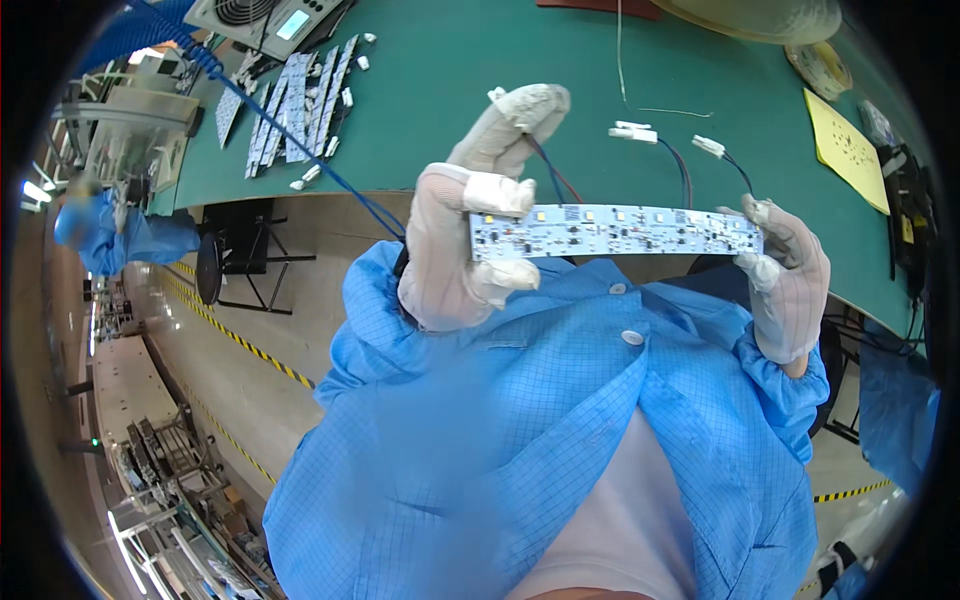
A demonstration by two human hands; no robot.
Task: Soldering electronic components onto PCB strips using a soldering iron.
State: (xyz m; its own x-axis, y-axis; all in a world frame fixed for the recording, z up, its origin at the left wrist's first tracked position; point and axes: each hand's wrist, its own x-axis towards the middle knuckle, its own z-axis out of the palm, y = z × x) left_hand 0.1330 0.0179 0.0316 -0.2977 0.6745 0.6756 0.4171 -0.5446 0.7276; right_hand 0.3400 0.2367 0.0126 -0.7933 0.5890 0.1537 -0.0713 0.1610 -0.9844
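Observation:
A long, narrow white circuit board [615, 238] with small LEDs and other components is held level above the table's near edge, in front of my chest. My gloved left hand [438, 245] pinches its left end between thumb and fingers, with some fingers raised above it. At the right end, my gloved right hand [790, 270] grips the board between thumb and fingertips. Dark and red wires rise from behind the board. Two of these leads end in white plug connectors, one [633, 132] near the middle and another [709, 147] farther right.
On the green table [440, 70], a pile of similar circuit boards [300, 105] lies at the far left, beside a grey device [265, 20] with a display. A blue coiled cord [300, 135] runs toward my left wrist. At right are a yellow sheet [845, 150] and a tape roll [820, 68].

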